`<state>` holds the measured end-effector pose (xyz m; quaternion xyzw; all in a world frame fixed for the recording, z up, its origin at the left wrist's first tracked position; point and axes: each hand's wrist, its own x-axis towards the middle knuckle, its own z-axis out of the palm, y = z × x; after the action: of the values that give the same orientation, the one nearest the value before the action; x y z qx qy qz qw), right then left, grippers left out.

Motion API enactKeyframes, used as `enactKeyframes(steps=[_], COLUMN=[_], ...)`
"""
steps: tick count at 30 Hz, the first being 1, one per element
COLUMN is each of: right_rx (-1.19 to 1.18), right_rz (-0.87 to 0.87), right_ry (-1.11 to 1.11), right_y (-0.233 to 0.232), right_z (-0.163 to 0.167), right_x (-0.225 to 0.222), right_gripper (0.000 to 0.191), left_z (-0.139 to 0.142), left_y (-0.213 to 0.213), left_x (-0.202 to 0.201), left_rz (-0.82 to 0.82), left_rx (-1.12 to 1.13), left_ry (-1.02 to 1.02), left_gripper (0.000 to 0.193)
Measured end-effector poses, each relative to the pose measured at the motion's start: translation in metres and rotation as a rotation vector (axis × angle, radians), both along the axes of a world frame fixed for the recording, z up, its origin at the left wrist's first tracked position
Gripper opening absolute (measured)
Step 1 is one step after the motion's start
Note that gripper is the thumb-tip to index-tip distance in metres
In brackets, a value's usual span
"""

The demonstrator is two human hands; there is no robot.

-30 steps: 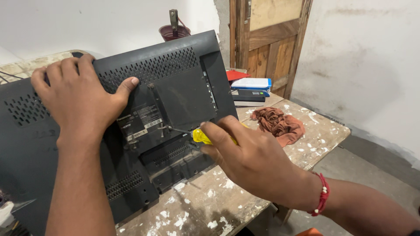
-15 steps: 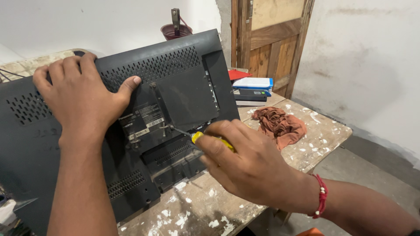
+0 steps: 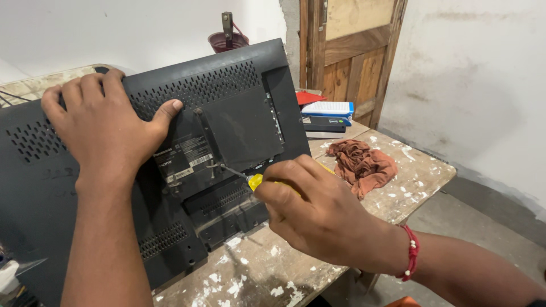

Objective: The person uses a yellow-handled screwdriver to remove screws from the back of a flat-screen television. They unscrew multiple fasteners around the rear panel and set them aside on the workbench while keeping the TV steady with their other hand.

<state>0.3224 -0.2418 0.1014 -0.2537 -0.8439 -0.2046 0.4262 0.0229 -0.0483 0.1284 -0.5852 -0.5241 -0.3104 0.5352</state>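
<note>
Since a second ago: my right hand [image 3: 318,219] had slid a little lower and nearer to me along the panel, with the screwdriver's shaft drawn out more clearly; my left hand had barely shifted.
Left hand: my left hand [image 3: 105,122] lay flat and spread wide on the upper back of the black television [image 3: 239,108], fingers over its top edge, thumb beside the label; it gripped nothing.
Right hand: closed around the yellow-handled screwdriver [image 3: 254,182], its thin shaft angled up and left, the tip on a screw near the label.
Television: it lay back-side up, tilted across the paint-spattered wooden table [image 3: 398,193].
Surroundings: a rust-brown rag [image 3: 364,165] sat on the table to the right, well apart from my hands; a stack of flat boxes [image 3: 327,116] rested behind the set, near a wooden door [image 3: 352,51].
</note>
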Motion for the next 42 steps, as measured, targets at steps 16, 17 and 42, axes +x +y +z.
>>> enactKeyframes(steps=[16,17,42], right_rx=[-0.009,-0.007,-0.13], right_rz=[-0.089,-0.068,0.007], right_ry=[0.028,0.039,0.008], right_y=[0.0,0.0,-0.006], right_z=[0.004,0.004,0.007], right_x=[-0.001,-0.001,0.003], right_gripper=[0.039,0.039,0.031], left_z=[0.001,0.001,0.005], left_y=[-0.002,-0.003,-0.008], left_x=[0.001,0.001,0.006], left_rz=[0.007,-0.003,-0.053], left_rx=[0.022,0.007,-0.067], left_ry=[0.012,0.002,-0.069], left_gripper=[0.091,0.091,0.094])
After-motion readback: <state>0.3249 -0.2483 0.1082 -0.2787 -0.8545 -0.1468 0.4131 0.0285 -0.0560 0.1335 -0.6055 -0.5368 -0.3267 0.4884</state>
